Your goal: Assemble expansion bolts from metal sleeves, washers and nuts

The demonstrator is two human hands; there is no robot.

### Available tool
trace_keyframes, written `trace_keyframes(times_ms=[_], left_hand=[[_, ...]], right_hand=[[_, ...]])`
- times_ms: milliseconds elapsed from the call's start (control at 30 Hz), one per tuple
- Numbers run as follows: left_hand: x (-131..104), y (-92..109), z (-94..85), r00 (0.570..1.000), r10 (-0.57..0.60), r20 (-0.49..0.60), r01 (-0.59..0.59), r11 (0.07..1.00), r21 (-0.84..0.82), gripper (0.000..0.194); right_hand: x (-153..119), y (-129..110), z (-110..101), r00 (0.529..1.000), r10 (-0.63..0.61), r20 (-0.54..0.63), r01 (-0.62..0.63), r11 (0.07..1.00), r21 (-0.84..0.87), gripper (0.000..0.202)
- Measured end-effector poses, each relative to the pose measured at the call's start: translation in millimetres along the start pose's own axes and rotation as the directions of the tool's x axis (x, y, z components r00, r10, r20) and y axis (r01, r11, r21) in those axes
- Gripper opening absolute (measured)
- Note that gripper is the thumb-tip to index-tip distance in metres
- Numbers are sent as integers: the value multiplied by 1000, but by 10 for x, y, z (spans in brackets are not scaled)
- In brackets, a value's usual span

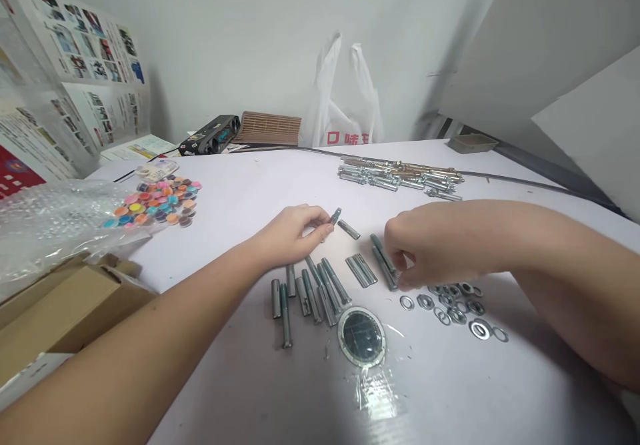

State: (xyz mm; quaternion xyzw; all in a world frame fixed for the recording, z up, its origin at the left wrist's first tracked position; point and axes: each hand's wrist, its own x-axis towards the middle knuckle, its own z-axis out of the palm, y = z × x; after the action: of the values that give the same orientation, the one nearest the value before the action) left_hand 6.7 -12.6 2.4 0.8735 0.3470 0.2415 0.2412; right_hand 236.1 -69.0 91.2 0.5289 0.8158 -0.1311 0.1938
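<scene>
The white table [225, 391] forms the work surface. A cardboard box [75, 311] sits at its left side, with clear bubble wrap [45, 231] behind the box. A white plastic bag [345, 108] with red lettering stands at the far edge.

The left hand [295, 231] extends over the middle of the table. Its grip is closed at the tips of thumb and forefinger on a small metal part [337, 215] — the part projects beyond the fingertips, tilted away from the wrist. The right hand [420, 248] is positioned opposite, fingers curled downward over two long metal pieces [382, 258] lying side by side. These extend out from beneath the fingers; whether the right grip is clenched on them or merely rests there cannot be told.

A pile of assembled expansion bolts [400, 174] lies beyond both hands. A round disc [362, 337] with a dark face and light rim lies nearer the viewer. Loose bolts and sleeves [320, 291] are grouped below the left hand, several of them touching.

Between the hands, three short sleeves [361, 270] lie parallel; a single sleeve [349, 229] lies just beside the held part. Hex nuts [425, 301] and flat washers [480, 329] are scattered below the right wrist — some overlapping, some apart.
</scene>
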Motion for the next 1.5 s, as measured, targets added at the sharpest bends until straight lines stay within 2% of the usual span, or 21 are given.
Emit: trace_keyframes(times_ms=[100, 233, 400, 500, 633, 767, 967, 1100, 1167, 1233, 1300, 1400, 1500], left_hand=[[1, -5, -17, 1000, 13, 16, -13, 1000, 26, 19], [-6, -24, -22, 999, -23, 39, 23, 1000, -15, 22], [-6, -70, -26, 995, -75, 71, 82, 990, -112, 42], [3, -101, -24, 990, -112, 83, 126, 975, -182, 37], [16, -154, 5, 981, -181, 64, 192, 913, -361, 29], [21, -193, 42, 986, -166, 7, 150, 871, -469, 20], [9, -147, 29, 994, -107, -7, 100, 947, -305, 20], [7, -133, 16, 991, -131, -7, 125, 959, -255, 21], [7, -131, 16, 992, -130, -6, 124, 958, -258, 19], [7, -123, 13, 993, -117, 1, 113, 957, -267, 17], [6, -109, 5, 995, -100, 14, 100, 957, -272, 14], [5, -87, -9, 996, -90, 17, 92, 968, -233, 14], [6, -78, -17, 997, -79, 14, 81, 978, -193, 17]], right_hand=[[21, -61, 11, 991, 5, 136, 5, 998, -69, 23], [62, -87, 40, 993, -31, 115, 33, 999, -10, 18], [63, -55, 89, 994, -66, 90, 60, 996, 62, 11], [50, -57, 78, 991, -78, 105, 68, 993, 93, 11], [43, -71, 67, 992, -71, 103, 62, 994, 87, 13], [68, -45, 107, 993, -82, 83, 75, 994, 80, 13], [129, -11, 162, 990, -116, 77, 106, 988, 115, 6], [142, 30, 93, 982, -123, 140, 104, 985, 137, 5], [157, 75, 25, 975, -141, 171, 105, 974, 201, 8], [200, 116, -37, 978, -183, 104, 140, 935, 325, 14], [278, 125, -67, 983, -166, -76, 182, 862, 472, 24], [443, 66, -38, 946, 48, -321, 193, 713, 675, 37], [609, -19, 33, 898, 196, -393, 209, 596, 775, 39]])
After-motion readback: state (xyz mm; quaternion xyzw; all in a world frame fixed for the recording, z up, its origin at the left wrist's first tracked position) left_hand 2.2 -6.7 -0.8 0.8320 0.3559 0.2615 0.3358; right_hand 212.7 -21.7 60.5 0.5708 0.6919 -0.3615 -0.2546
